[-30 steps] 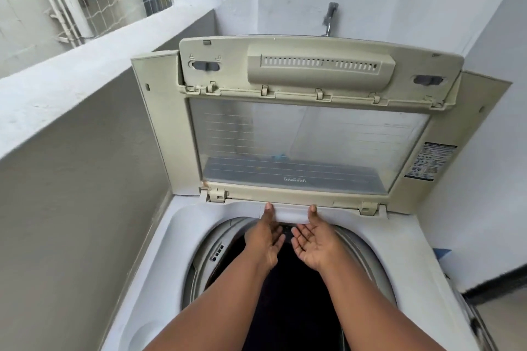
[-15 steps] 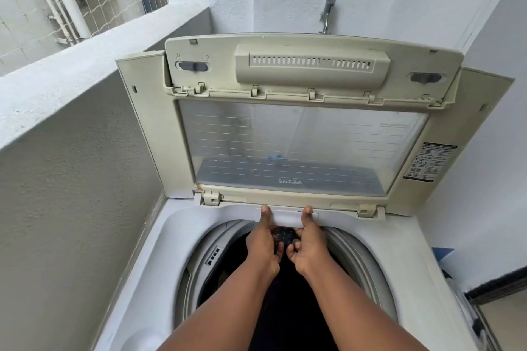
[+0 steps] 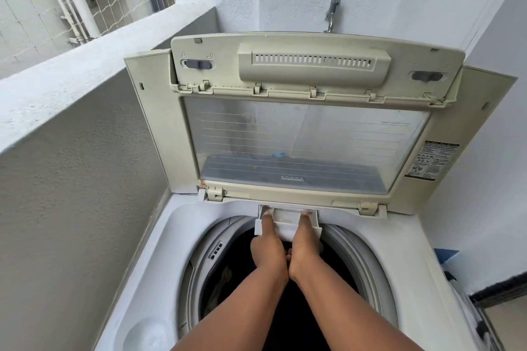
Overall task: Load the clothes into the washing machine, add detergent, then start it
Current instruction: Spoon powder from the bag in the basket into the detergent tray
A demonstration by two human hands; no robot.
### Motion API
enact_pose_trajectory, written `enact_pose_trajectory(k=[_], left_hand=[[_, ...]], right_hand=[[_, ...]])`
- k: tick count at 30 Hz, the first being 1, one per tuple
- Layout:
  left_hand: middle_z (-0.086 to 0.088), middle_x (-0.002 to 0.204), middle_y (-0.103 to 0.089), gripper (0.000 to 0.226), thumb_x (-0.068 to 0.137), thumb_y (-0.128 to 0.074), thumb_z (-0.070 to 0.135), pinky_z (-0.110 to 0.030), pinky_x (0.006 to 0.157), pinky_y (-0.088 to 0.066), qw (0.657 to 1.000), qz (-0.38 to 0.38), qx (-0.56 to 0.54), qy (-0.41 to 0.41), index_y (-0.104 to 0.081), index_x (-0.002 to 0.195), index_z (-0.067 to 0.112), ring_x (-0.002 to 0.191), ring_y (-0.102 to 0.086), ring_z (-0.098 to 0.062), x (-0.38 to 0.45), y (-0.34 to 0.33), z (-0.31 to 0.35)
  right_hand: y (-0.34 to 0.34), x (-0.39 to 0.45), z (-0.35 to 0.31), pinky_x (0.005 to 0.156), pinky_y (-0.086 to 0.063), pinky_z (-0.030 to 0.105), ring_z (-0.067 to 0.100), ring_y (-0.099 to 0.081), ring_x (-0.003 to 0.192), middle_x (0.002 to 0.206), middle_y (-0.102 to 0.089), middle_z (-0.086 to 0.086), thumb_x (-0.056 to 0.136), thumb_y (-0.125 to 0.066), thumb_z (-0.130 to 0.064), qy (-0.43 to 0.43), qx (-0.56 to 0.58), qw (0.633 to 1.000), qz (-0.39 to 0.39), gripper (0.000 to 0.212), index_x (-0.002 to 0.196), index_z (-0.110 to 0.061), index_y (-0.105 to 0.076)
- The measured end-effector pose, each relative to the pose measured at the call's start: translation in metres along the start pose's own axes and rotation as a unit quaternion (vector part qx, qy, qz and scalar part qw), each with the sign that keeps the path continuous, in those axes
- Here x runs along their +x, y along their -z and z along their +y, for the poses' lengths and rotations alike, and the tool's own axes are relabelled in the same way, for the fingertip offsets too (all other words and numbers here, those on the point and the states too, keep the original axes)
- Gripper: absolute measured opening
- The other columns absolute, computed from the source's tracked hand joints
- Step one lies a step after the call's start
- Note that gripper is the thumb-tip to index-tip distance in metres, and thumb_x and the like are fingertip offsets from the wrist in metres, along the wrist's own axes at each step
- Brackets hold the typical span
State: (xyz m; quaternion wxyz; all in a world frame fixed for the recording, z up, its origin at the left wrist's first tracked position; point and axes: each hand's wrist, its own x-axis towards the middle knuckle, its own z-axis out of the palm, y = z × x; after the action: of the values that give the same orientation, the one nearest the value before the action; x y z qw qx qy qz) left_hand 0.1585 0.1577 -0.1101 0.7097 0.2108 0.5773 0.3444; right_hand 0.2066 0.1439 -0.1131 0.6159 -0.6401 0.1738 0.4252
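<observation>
A white top-loading washing machine [image 3: 182,236] stands with its beige lid [image 3: 308,128] folded upright. A small white detergent drawer [image 3: 286,222] juts out from the back rim over the drum. My left hand [image 3: 269,245] and my right hand [image 3: 305,248] both grip this drawer, thumbs on its top edge and fingers beneath. Dark clothes [image 3: 228,279] lie inside the drum, mostly hidden by my forearms.
A grey balcony wall with a white ledge [image 3: 71,88] runs close along the left. A tap [image 3: 332,14] sticks out of the white wall behind the lid. Another white wall [image 3: 484,208] stands to the right, with a blue object [image 3: 446,255] beside the machine.
My hands went from open palms near the back rim to gripping the detergent drawer, which has slid out toward me over the drum.
</observation>
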Motion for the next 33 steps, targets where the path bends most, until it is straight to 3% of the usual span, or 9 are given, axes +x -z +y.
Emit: enact_pose_trajectory(k=[7,11,15,18,21,24,26,29,33], left_hand=[[-0.008,0.068,-0.06,0.044,0.088,-0.056,0.046,-0.034,0.064,-0.047,0.996,-0.002,0.085,-0.026,-0.06,0.073,0.005,0.059,-0.054,-0.021,-0.005,0.024,-0.004],[-0.005,0.07,-0.059,0.043,0.089,-0.057,0.048,-0.031,0.06,-0.044,0.993,-0.034,0.108,-0.02,-0.06,0.078,0.007,0.06,-0.051,-0.017,-0.011,0.033,0.003],[-0.004,0.078,-0.053,0.039,0.088,-0.056,0.056,-0.028,0.059,-0.041,0.988,-0.079,0.13,0.008,-0.051,0.079,0.018,0.065,-0.048,-0.016,-0.014,0.05,0.01],[-0.006,0.089,-0.055,0.043,0.09,-0.052,0.056,-0.033,0.073,-0.045,0.978,-0.108,0.177,0.006,-0.05,0.101,0.015,0.075,-0.052,-0.018,-0.023,0.066,0.019],[-0.014,0.115,-0.064,0.079,0.081,-0.048,0.068,-0.039,0.092,-0.048,0.95,-0.08,0.297,-0.061,-0.054,0.126,0.003,0.1,-0.062,-0.029,-0.039,0.088,0.027],[-0.009,0.139,-0.053,0.096,0.069,-0.049,0.077,-0.037,0.105,-0.042,0.89,-0.05,0.422,-0.168,-0.045,0.139,0.012,0.124,-0.052,-0.026,-0.063,0.118,0.032],[-0.004,0.146,-0.046,0.101,0.067,-0.051,0.082,-0.034,0.11,-0.036,0.844,-0.044,0.48,-0.236,-0.039,0.144,0.017,0.132,-0.045,-0.021,-0.097,0.14,0.041],[-0.005,0.153,-0.036,0.088,0.082,-0.054,0.065,-0.031,0.112,-0.03,0.758,-0.005,0.569,-0.319,-0.027,0.149,0.015,0.139,-0.036,-0.022,-0.149,0.172,0.056],[-0.009,0.159,-0.021,0.091,0.086,-0.045,0.068,-0.037,0.119,-0.016,0.643,0.099,0.657,-0.381,-0.016,0.152,0.012,0.145,-0.021,-0.027,-0.215,0.214,0.071]], right_hand=[[0.035,-0.015,0.007,0.055,-0.051,0.029,0.017,-0.052,0.07,0.103,-0.063,0.001,0.078,-0.065,-0.062,-0.011,-0.026,0.998,-0.055,0.057,0.113,-0.018,-0.059],[0.046,-0.026,0.003,0.061,-0.053,0.033,0.024,-0.062,0.089,0.114,-0.064,0.002,0.077,-0.067,-0.062,-0.011,-0.058,0.995,-0.082,0.064,0.122,-0.018,-0.056],[0.06,-0.039,0.001,0.066,-0.052,0.035,0.026,-0.062,0.088,0.119,-0.062,0.007,0.09,-0.057,-0.052,-0.031,-0.074,0.99,-0.114,0.062,0.137,-0.014,-0.045],[0.069,-0.053,0.001,0.064,-0.051,0.034,0.025,-0.062,0.086,0.115,-0.061,0.007,0.096,-0.053,-0.041,0.009,-0.147,0.982,-0.116,0.041,0.13,-0.017,-0.05],[0.074,-0.078,0.002,0.057,-0.044,0.028,0.019,-0.055,0.066,0.092,-0.059,0.004,0.093,-0.057,-0.032,0.093,-0.274,0.95,-0.114,0.019,0.104,-0.016,-0.054],[0.075,-0.098,0.013,0.069,-0.04,0.029,0.017,-0.055,0.075,0.093,-0.057,0.0,0.076,-0.061,-0.046,0.234,-0.468,0.844,-0.114,0.038,0.102,-0.021,-0.052],[0.077,-0.118,0.02,0.082,-0.043,0.032,0.022,-0.057,0.107,0.119,-0.059,0.001,0.082,-0.056,-0.048,0.33,-0.609,0.714,-0.105,0.05,0.123,-0.021,-0.047],[0.08,-0.155,0.031,0.103,-0.038,0.044,0.029,-0.039,0.132,0.142,-0.044,0.005,0.088,-0.049,-0.04,0.486,-0.72,0.487,-0.091,0.059,0.141,-0.018,-0.034],[0.084,-0.224,0.047,0.117,-0.015,0.052,0.031,-0.012,0.146,0.158,-0.022,0.008,0.091,-0.047,-0.034,0.589,-0.714,0.353,-0.139,0.067,0.15,-0.018,-0.021]])
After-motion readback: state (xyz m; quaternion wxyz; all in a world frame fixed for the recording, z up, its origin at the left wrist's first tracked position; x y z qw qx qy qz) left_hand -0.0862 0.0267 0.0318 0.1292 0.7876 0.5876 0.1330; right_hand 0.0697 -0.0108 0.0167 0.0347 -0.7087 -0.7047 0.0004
